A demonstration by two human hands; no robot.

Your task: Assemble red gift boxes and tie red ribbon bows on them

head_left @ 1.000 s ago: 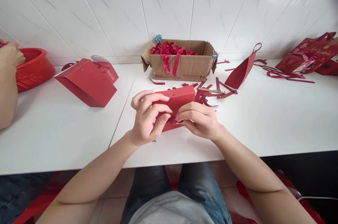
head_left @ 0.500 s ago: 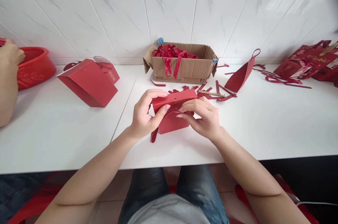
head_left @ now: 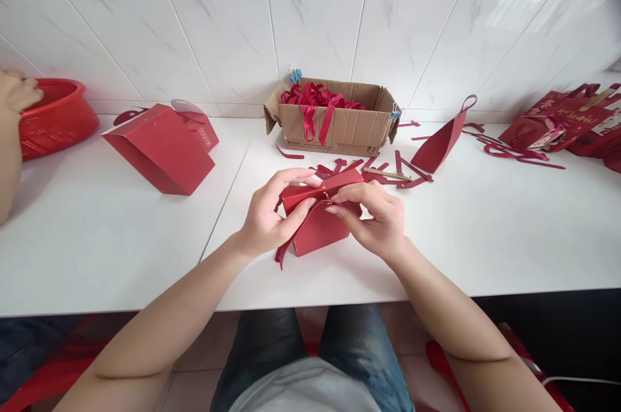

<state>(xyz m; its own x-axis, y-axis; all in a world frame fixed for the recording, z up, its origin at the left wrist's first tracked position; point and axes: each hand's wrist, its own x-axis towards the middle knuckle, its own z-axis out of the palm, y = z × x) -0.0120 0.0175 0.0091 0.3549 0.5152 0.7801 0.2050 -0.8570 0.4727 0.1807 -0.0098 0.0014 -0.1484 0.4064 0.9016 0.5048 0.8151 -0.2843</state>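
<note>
Between my hands a red folded gift box [head_left: 320,227] stands near the front of the white table. My left hand [head_left: 276,211] grips its left side, fingers over the top flap and thumb on the front. My right hand [head_left: 371,208] is closed in a pinch at a red strap [head_left: 314,208] that curves across the front of the box. A small gold fastener [head_left: 328,197] shows at the right fingertips, just below the flap's edge. The strap's loose end hangs down at the box's lower left.
Behind, a cardboard box [head_left: 334,130] holds red ribbons [head_left: 315,96]. Loose red straps [head_left: 412,173] lie in front of it. Red boxes stand left [head_left: 165,150] and right [head_left: 439,143], printed gift boxes [head_left: 572,118] far right. At far left, another person's hand [head_left: 19,88] is by a red basket [head_left: 58,121].
The gold fastener now shows between the strap and the flap. The held box is tilted a little more, and the strap's loose end has shifted. The other person's hand has moved slightly.
</note>
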